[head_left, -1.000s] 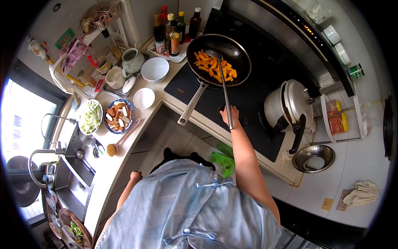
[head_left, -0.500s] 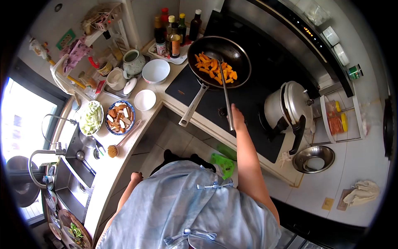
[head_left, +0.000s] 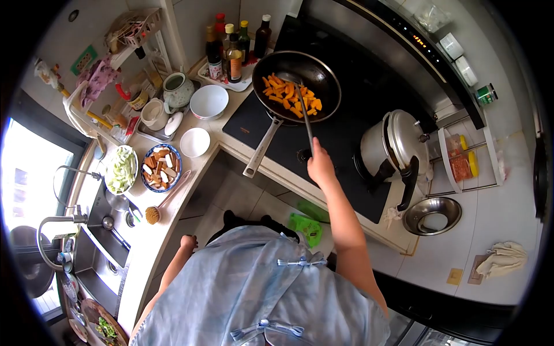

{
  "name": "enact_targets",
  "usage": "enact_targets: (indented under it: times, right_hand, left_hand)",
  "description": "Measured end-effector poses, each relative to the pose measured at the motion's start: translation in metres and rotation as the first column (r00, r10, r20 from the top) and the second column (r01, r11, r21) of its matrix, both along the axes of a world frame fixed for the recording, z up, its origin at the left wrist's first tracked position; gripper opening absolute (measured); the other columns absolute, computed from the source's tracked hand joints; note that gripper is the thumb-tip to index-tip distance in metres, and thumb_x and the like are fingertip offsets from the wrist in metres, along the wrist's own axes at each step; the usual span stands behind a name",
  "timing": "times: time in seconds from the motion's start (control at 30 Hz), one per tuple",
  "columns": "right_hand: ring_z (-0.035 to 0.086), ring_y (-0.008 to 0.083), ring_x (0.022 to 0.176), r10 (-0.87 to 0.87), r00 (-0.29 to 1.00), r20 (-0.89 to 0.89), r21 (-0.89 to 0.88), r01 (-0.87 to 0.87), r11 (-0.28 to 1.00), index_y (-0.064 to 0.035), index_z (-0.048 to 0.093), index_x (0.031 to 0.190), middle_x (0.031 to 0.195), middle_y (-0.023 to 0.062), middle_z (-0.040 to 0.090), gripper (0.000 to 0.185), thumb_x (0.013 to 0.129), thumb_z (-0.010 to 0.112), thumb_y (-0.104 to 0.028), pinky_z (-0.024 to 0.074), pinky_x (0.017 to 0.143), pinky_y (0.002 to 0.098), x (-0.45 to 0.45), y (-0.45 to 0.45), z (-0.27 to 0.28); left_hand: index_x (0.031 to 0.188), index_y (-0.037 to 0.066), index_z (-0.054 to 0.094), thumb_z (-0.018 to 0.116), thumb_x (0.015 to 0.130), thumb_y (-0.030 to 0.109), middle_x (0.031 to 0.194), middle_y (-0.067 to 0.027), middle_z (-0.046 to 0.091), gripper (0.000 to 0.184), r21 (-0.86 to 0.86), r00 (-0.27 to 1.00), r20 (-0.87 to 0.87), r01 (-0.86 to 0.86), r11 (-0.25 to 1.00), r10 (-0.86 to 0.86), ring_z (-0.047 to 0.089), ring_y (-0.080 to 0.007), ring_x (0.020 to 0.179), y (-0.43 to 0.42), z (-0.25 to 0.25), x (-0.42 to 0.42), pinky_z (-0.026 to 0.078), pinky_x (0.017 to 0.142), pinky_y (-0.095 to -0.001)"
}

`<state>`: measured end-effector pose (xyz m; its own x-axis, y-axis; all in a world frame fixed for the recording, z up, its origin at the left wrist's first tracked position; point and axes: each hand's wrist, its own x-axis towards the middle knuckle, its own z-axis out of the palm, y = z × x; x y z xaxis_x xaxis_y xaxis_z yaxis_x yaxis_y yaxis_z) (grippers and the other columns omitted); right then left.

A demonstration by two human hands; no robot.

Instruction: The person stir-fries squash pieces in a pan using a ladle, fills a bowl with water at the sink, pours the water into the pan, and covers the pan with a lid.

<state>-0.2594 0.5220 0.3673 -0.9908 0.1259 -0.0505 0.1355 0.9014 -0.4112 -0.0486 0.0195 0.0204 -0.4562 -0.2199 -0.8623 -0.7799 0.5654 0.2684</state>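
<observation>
My right hand (head_left: 321,164) is closed around the long handle of a metal wok spatula (head_left: 306,111). The spatula's head rests among orange vegetable pieces (head_left: 288,95) in a dark wok (head_left: 326,86), partly hidden by them. On the black stovetop, the wok's metal handle (head_left: 262,148) points toward me and nothing grips it. Down at my side, by the counter edge, my left hand (head_left: 188,241) hangs with its fingers curled and nothing visible in them.
Right of the wok stands a pressure cooker (head_left: 392,141), with a steel bowl (head_left: 431,217) beyond. On the left counter sit a plate of sliced brown and white pieces (head_left: 161,189), a plate of pale green slices (head_left: 121,170), white bowls (head_left: 209,102) and a brush (head_left: 153,215). Sauce bottles (head_left: 234,60) stand behind.
My right hand has moved up and left along the spatula handle and wrapped around it. The view has shifted slightly. My left hand stays low at my side.
</observation>
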Motion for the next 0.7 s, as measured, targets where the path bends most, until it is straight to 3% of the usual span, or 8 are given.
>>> enact_targets:
  times: [0.13,0.2,0.23,0.27,0.33,0.43,0.57,0.7]
  right_hand:
    - [0.06,0.0323,0.08,-0.099,0.97,-0.221,-0.303,0.028,0.952,-0.0016,0.038,0.127,0.101,0.0217,0.059,0.05,0.081,0.055,-0.013,0.0484,0.073,0.0383,0.016,0.032,0.004]
    - [0.057,0.0199,0.053,-0.292,0.955,0.059,-0.526,0.278,0.804,-0.0023,0.036,0.129,0.086,0.014,0.061,0.05,0.085,0.055,-0.018,0.0481,0.049,0.0312,0.03,0.026,0.034]
    - [0.044,0.0096,0.038,-0.321,0.94,0.114,-0.628,0.319,0.71,-0.0026,0.033,0.132,0.07,0.006,0.055,0.05,0.088,0.052,-0.018,0.0371,0.033,0.025,0.033,0.025,0.042]
    - [0.043,0.0098,0.036,-0.315,0.941,0.124,-0.717,0.304,0.627,-0.0032,0.03,0.134,0.064,0.0035,0.048,0.05,0.089,0.05,-0.015,0.0343,0.03,0.0254,0.033,0.03,0.043]
    - [0.042,0.0104,0.035,-0.29,0.945,0.154,-0.76,0.301,0.576,-0.0029,0.026,0.135,0.062,0.0028,0.045,0.052,0.089,0.048,-0.014,0.034,0.03,0.0258,0.031,0.039,0.039]
    - [0.042,0.0105,0.035,-0.316,0.938,0.144,-0.708,0.321,0.629,-0.0001,0.042,0.12,0.062,0.003,0.044,0.033,0.089,0.047,-0.011,0.0338,0.03,0.0259,0.033,0.033,0.036]
    - [0.043,0.0107,0.035,-0.223,0.942,0.253,-0.816,0.331,0.474,-0.0041,0.041,0.078,0.062,0.0032,0.044,0.011,0.088,0.044,-0.007,0.0336,0.03,0.0262,0.04,0.016,0.04]
    - [0.041,0.0092,0.037,-0.087,0.958,0.274,-0.926,0.288,0.244,-0.0038,0.046,0.084,0.063,0.0022,0.046,0.005,0.088,0.046,-0.007,0.0329,0.031,0.0249,0.047,0.013,0.055]
  left_hand:
    - [0.1,0.002,0.06,0.049,0.081,0.018,0.096,-0.0132,0.06,0.027,0.008,1.0,-0.007,0.0,1.0,0.0,0.057,-0.0283,0.089,0.001,-0.002,-0.006,0.047,0.072,-0.035]
    - [0.1,0.002,0.06,0.049,0.082,0.018,0.097,-0.0132,0.06,0.027,0.006,1.0,0.001,-0.003,1.0,0.003,0.057,-0.0284,0.09,0.0,-0.003,0.0,0.047,0.073,-0.0351]
    - [0.1,0.002,0.06,0.049,0.082,0.019,0.097,-0.0132,0.06,0.027,0.004,1.0,0.005,-0.001,1.0,0.001,0.056,-0.0285,0.09,-0.001,-0.004,0.004,0.047,0.073,-0.0352]
    - [0.101,0.002,0.06,0.049,0.082,0.019,0.098,-0.0132,0.06,0.027,0.001,1.0,0.01,-0.002,1.0,0.001,0.056,-0.0286,0.091,-0.003,-0.004,0.007,0.047,0.074,-0.0352]
    - [0.101,0.003,0.06,0.049,0.082,0.019,0.099,-0.0132,0.06,0.027,-0.004,1.0,0.018,0.01,1.0,-0.01,0.056,-0.0287,0.092,-0.007,-0.004,0.009,0.047,0.074,-0.0353]
    - [0.101,0.003,0.06,0.049,0.082,0.019,0.1,-0.0132,0.06,0.028,-0.011,0.999,0.02,0.029,1.0,-0.029,0.056,-0.0289,0.093,-0.011,-0.005,0.007,0.047,0.075,-0.0355]
    - [0.101,0.003,0.06,0.049,0.082,0.02,0.101,-0.0132,0.06,0.028,-0.014,0.999,0.018,0.046,0.999,-0.045,0.056,-0.0292,0.095,-0.013,-0.006,0.007,0.047,0.076,-0.0357]
    - [0.102,0.003,0.06,0.049,0.082,0.02,0.103,-0.0132,0.06,0.029,-0.016,0.998,0.009,0.066,0.998,-0.065,0.055,-0.0294,0.097,-0.01,-0.009,0.0,0.047,0.078,-0.0359]
